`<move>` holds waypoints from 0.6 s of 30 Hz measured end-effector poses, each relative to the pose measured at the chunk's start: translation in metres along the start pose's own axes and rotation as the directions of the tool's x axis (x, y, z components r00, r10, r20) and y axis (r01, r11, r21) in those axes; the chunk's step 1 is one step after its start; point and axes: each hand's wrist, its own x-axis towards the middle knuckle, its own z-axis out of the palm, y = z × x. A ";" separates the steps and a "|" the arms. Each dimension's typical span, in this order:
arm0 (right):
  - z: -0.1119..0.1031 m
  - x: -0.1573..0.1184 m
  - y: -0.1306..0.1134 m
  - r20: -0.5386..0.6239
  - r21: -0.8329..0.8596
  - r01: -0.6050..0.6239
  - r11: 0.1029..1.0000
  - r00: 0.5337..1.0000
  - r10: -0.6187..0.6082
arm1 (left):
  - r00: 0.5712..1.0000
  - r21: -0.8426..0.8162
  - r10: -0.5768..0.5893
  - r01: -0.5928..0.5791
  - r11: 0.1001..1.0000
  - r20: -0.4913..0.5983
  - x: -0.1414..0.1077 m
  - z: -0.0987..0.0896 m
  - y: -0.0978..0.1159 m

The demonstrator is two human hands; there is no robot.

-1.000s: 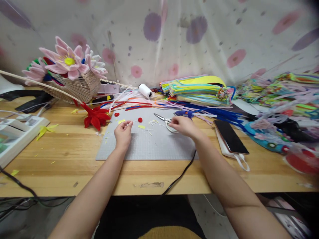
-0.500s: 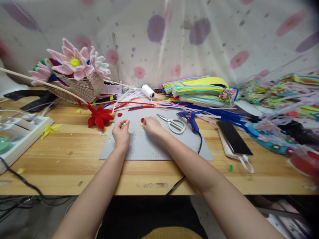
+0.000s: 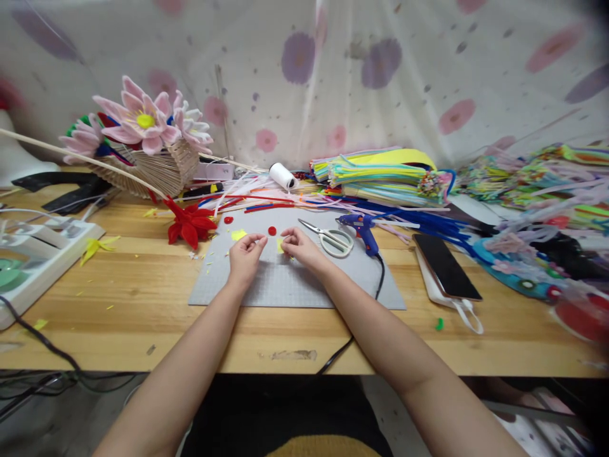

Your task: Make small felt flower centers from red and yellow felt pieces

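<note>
My left hand is over the grey cutting mat, thumb and fingers pinched together; whatever they hold is too small to make out. A yellow piece lies just beyond it. Facing it, my right hand has its fingers curled in a pinch, its contents unclear. Beside those fingertips a second yellow piece shows on the mat. Between and behind the hands sits a small red disc, with a red ring-like piece farther left. Scissors lie right of my right hand.
A blue glue gun rests at the mat's right edge, its cord running forward. Bundled pipe cleaners and a thread spool line the back. Left stand a red flower and a power strip; right, a phone.
My left hand has moved right, uncovering the yellow piece beyond it. My right hand has shifted slightly right and lifted off the red disc's edge, and a yellow piece now shows at its fingers.
</note>
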 end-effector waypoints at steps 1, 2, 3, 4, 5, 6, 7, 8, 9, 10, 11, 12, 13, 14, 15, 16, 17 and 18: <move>0.000 -0.001 0.001 0.008 0.011 0.033 0.999 0.999 -0.033 | 1.000 0.001 -0.005 0.005 1.000 0.016 0.000 0.000 -0.001; 0.001 -0.001 0.002 0.011 0.016 0.064 0.998 0.998 -0.064 | 0.999 -0.002 -0.015 0.015 1.000 0.029 0.000 0.001 -0.002; 0.001 -0.001 0.004 0.010 0.018 0.092 0.996 0.996 -0.092 | 0.999 -0.008 -0.028 0.028 1.000 0.036 0.001 0.001 -0.003; 0.002 0.000 0.005 0.006 0.021 0.118 0.993 0.993 -0.118 | 0.998 -0.016 -0.041 0.041 0.999 0.039 0.001 0.001 -0.004; 0.004 0.001 0.007 -0.002 0.025 0.142 0.990 0.990 -0.142 | 0.998 -0.024 -0.052 0.053 0.998 0.039 0.001 0.002 -0.005; 0.006 0.002 0.009 -0.008 0.034 0.164 0.986 0.986 -0.164 | 0.997 -0.031 -0.062 0.064 0.997 0.039 0.002 0.002 -0.005; 0.007 0.004 0.010 -0.014 0.047 0.184 0.982 0.983 -0.183 | 0.997 -0.038 -0.071 0.073 0.997 0.040 0.002 0.002 -0.006; 0.009 0.005 0.012 -0.018 0.065 0.199 0.978 0.980 -0.198 | 0.996 -0.044 -0.078 0.080 0.996 0.039 0.002 0.003 -0.006; 0.011 0.006 0.014 -0.022 0.085 0.210 0.974 0.978 -0.209 | 0.996 -0.047 -0.083 0.085 0.995 0.038 0.001 0.003 -0.006; 0.012 0.007 0.015 -0.028 0.107 0.217 0.970 0.976 -0.216 | 0.996 -0.047 -0.086 0.088 0.995 0.034 0.001 0.003 -0.005; 0.014 0.008 0.017 -0.031 0.130 0.220 0.967 0.975 -0.218 | 0.996 -0.047 -0.088 0.089 0.995 0.027 0.001 0.004 -0.005; 0.015 0.008 0.018 -0.033 0.152 0.222 0.963 0.975 -0.219 | 0.996 -0.044 -0.087 0.088 0.995 0.017 0.001 0.004 -0.004; 0.015 0.009 0.019 -0.033 0.171 0.223 0.960 0.975 -0.221 | 0.996 -0.040 -0.085 0.085 0.996 0.006 0.000 0.004 -0.004; 0.016 0.009 0.020 -0.030 0.186 0.225 0.957 0.974 -0.223 | 0.997 -0.034 -0.082 0.082 0.996 -0.002 0.000 0.005 -0.003; 0.016 0.009 0.021 -0.029 0.195 0.228 0.954 0.974 -0.226 | 0.997 -0.028 -0.079 0.079 0.997 -0.006 0.000 0.005 -0.003; 0.016 0.010 0.021 -0.028 0.200 0.230 0.952 0.973 -0.229 | 0.997 -0.019 -0.076 0.076 0.997 -0.007 0.000 0.005 -0.002; 0.016 0.010 0.022 -0.026 0.201 0.232 0.952 0.973 -0.231 | 0.997 -0.008 -0.073 0.073 0.997 -0.004 0.000 0.005 -0.002; 0.016 0.010 0.022 -0.024 0.201 0.233 0.952 0.972 -0.233 | 0.998 0.003 -0.068 0.068 0.998 0.001 0.000 0.005 -0.001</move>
